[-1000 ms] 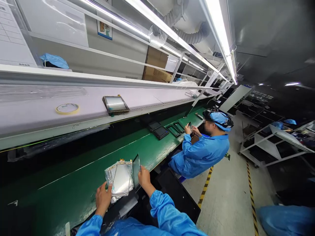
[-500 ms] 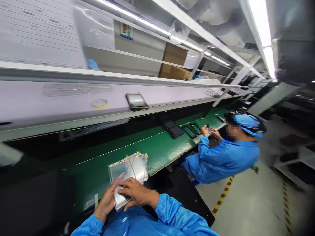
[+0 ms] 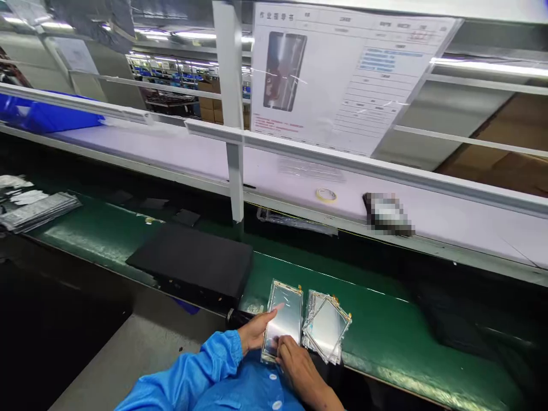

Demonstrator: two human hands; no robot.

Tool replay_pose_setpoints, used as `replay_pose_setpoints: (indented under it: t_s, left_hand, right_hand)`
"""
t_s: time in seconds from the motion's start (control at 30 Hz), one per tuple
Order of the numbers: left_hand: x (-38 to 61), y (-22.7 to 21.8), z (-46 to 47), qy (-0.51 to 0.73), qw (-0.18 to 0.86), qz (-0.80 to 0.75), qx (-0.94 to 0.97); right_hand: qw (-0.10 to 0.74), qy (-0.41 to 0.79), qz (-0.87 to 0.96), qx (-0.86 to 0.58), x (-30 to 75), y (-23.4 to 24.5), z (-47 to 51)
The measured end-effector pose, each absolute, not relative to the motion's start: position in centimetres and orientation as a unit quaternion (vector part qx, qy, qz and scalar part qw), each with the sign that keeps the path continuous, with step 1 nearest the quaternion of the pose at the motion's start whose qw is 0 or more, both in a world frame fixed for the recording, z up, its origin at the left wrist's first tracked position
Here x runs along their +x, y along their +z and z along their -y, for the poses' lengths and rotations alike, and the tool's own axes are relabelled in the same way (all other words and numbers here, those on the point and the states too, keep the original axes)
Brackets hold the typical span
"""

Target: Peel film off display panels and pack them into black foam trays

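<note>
A flat glass display panel [image 3: 283,325] with a small orange tab at its top corner is held in front of my body, tilted over the bench edge. My left hand [image 3: 256,332] grips its left side, thumb stretched across the glass. The fingers of my right hand [image 3: 295,361] are curled and pressed together at the panel's lower right edge; their tips are partly hidden. Just right of it, similar display panels [image 3: 329,328] lie in a stack, the top one turned askew.
On the green bench [image 3: 377,319] a black slab-like box [image 3: 194,260] sits to the left, with flat silvery sheets [image 3: 40,211] farther left. A tape roll [image 3: 326,195] and a blurred-out dark-edged object [image 3: 387,214] rest on the shelf. A white post [image 3: 234,114] rises ahead.
My view has swung left, so the co-worker in blue is out of sight. The held panel now shows its face more fully, and my right hand has moved from across it to its lower edge.
</note>
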State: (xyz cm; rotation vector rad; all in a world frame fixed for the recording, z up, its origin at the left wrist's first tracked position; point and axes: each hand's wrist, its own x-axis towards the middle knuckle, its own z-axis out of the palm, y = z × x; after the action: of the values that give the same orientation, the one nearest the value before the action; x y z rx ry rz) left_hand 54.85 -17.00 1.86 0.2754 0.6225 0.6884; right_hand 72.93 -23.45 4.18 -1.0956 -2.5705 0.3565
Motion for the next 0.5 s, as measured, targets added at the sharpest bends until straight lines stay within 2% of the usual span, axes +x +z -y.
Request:
replay_pose_setpoints:
  t_s: [0.07, 0.33, 0.4, 0.5]
  left_hand:
    - [53.6, 1.6, 17.2, 0.331, 0.89, -0.286, 0.129]
    - [49.6, 2.5, 17.9, 0.346, 0.882, -0.285, 0.141]
    - [49.0, 2.8, 17.9, 0.352, 0.874, -0.297, 0.152]
    - [49.1, 2.7, 17.6, 0.34, 0.873, -0.307, 0.165]
  right_hand:
    - [0.147, 0.11, 0.905, -0.384, 71.8, 3.7, 23.4]
    - [0.114, 0.219, 0.883, -0.4, 68.2, 7.0, 23.4]
    - [0.155, 0.224, 0.865, -0.421, 67.8, 6.9, 23.8]
    - [0.279, 0.211, 0.772, -0.53, 67.9, 4.7, 24.3]
